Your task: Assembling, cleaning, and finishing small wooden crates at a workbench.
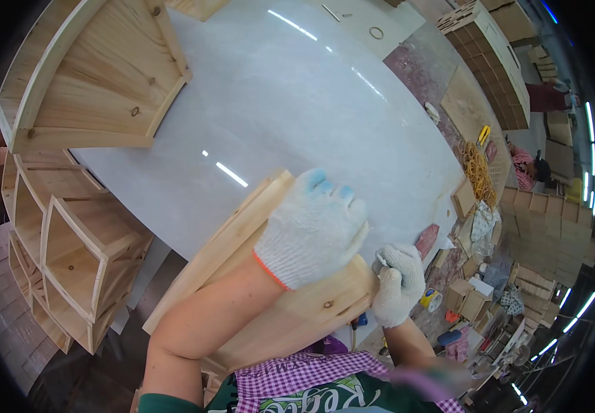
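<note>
A pale pine drawer-like box (311,313) lies tilted in front of me, partly on the edge of the white-topped table and close to my body. My left hand (315,230), in a white knit glove with blue fingertips, reaches across it. Its fingers curl over the box's far side, and the glove hides that edge. At the box's right corner is my right hand (399,283), also gloved. Its fingers are folded in with the thumb against them, and whatever they hold is hidden.
Glossy white tabletop (297,103) stretches beyond the box. A large wooden drawer (105,76) stands on its far left, with stacked wooden frames (77,255) beside the table. Rightward lie a coiled yellow cord (476,172), a tape roll (431,299) and cartons. Another person (528,168) is farther off.
</note>
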`<state>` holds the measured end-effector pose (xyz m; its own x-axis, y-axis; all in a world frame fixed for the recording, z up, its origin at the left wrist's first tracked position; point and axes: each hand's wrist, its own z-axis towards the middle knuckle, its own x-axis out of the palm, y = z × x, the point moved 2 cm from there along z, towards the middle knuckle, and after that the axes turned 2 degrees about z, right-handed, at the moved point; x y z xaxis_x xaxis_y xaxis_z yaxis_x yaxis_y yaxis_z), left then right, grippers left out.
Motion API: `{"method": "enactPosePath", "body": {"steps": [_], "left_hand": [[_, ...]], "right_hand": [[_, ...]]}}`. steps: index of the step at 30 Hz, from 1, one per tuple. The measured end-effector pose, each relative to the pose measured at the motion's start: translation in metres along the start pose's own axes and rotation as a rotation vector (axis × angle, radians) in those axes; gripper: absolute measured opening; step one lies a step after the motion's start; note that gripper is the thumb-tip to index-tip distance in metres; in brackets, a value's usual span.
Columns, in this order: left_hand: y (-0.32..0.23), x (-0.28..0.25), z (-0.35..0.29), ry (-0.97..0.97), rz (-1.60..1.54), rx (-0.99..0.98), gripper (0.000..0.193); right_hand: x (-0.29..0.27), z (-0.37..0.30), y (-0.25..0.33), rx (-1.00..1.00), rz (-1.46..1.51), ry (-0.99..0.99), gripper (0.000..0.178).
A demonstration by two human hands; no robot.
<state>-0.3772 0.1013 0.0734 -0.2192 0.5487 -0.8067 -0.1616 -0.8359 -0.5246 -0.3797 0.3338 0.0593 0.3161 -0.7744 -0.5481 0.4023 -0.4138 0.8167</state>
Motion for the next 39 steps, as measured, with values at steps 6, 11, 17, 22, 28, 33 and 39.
{"method": "enactPosePath", "body": {"steps": [6, 11, 17, 22, 28, 33, 39], "left_hand": [[0.002, -0.003, 0.0, 0.012, 0.012, 0.02, 0.018], [0.002, -0.003, 0.0, 0.011, -0.026, 0.016, 0.017], [0.001, -0.005, 0.003, -0.024, -0.025, 0.022, 0.015], [0.001, -0.004, 0.002, -0.03, -0.036, 0.011, 0.013], [-0.002, -0.004, 0.006, -0.029, -0.001, 0.015, 0.015], [-0.006, -0.005, 0.007, -0.048, 0.081, 0.025, 0.016], [-0.013, 0.0, 0.006, -0.073, 0.112, 0.045, 0.014]], "right_hand": [[0.005, -0.002, 0.006, 0.177, 0.046, -0.086, 0.024], [0.006, -0.001, 0.007, 0.203, 0.048, -0.084, 0.024], [0.005, 0.001, 0.006, 0.192, 0.057, -0.082, 0.024], [0.002, 0.009, 0.012, 0.035, -0.017, -0.01, 0.024], [0.003, 0.012, 0.014, 0.111, 0.1, -0.027, 0.025], [0.005, 0.018, 0.015, 0.034, 0.069, -0.034, 0.026], [0.001, 0.018, 0.019, 0.008, 0.133, -0.059, 0.024]]}}
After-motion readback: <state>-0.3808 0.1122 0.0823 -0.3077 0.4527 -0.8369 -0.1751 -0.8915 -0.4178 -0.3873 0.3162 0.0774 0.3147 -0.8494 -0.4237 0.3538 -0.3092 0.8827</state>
